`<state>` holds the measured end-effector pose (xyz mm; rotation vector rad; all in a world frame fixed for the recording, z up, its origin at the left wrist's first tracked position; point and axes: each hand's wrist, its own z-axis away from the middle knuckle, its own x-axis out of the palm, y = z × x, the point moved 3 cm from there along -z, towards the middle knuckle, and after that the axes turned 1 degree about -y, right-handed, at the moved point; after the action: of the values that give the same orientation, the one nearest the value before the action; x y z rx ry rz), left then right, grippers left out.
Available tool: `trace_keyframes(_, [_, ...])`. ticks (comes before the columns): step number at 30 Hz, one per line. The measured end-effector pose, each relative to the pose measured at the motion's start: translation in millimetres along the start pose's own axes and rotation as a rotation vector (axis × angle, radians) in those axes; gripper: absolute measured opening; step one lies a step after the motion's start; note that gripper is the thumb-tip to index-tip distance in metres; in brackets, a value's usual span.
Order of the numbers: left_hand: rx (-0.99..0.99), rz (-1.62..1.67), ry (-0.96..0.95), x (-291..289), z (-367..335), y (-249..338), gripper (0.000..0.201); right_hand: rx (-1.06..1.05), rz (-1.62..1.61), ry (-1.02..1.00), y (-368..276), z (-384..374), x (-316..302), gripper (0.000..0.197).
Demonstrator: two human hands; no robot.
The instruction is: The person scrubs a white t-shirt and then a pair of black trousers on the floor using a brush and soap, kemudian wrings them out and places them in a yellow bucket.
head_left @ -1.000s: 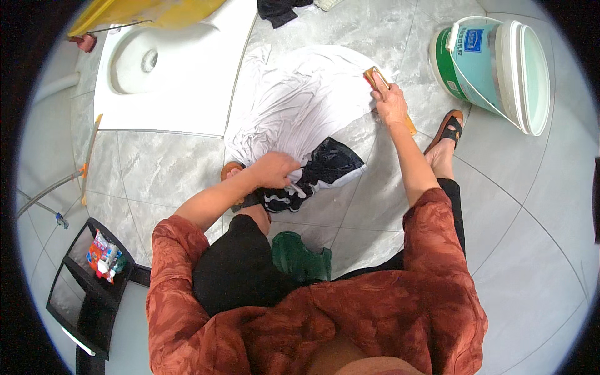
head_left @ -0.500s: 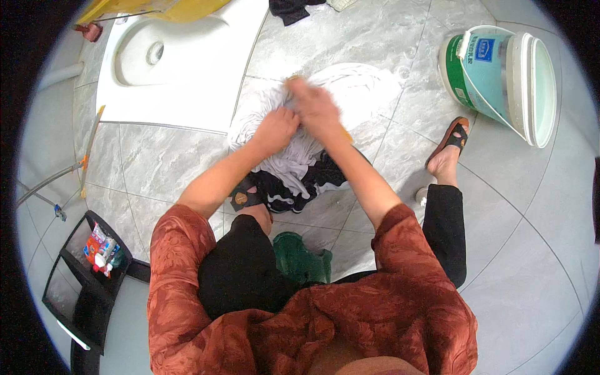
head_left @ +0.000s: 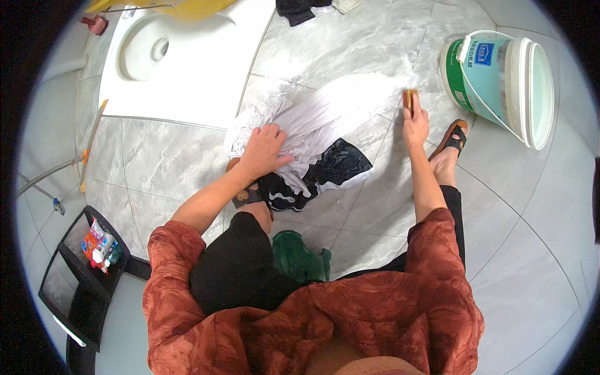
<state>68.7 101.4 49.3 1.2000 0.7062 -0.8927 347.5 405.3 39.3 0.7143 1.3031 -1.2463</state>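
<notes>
A wet white garment (head_left: 337,109) with black parts (head_left: 340,164) lies spread across the grey tiled floor in front of me. My left hand (head_left: 265,149) rests on its bunched left side, palm down with the fingers apart. Off to the right of the cloth, my right hand (head_left: 415,127) grips a brown scrub brush (head_left: 410,99), seen edge-on. The brush is just past the garment's right end, near some suds on the tiles. Its bristles are hard to make out from here.
A bucket (head_left: 494,81) lies on its side at the right. A white squat toilet (head_left: 187,103) is set in the floor at far left. Dark cloth (head_left: 294,11) lies at the far edge. Below my arms is a green stool (head_left: 300,256); a black rack (head_left: 81,281) stands left.
My right hand has swung right, from over the bunched cloth to beyond its right end, with the brush. The garment is now stretched flatter. My left hand has opened and moved slightly nearer.
</notes>
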Motion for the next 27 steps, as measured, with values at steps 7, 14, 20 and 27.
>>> trace_keyframes(7, [0.122,-0.266,-0.084,-4,11,20,0.066,-0.298,0.178,0.217,-40,119,38,0.072])
trace_keyframes(14, [0.028,-0.005,-0.043,28,-18,-2,0.042,-0.516,-0.146,-0.283,-154,235,83,0.066])
trace_keyframes(20, [0.145,0.351,0.298,-41,-66,46,0.030,0.130,-0.870,-0.124,-154,147,90,0.033])
trace_keyframes(27, [0.569,0.197,0.639,-125,-84,76,0.026,-0.139,-0.935,-0.074,-163,78,22,0.040])
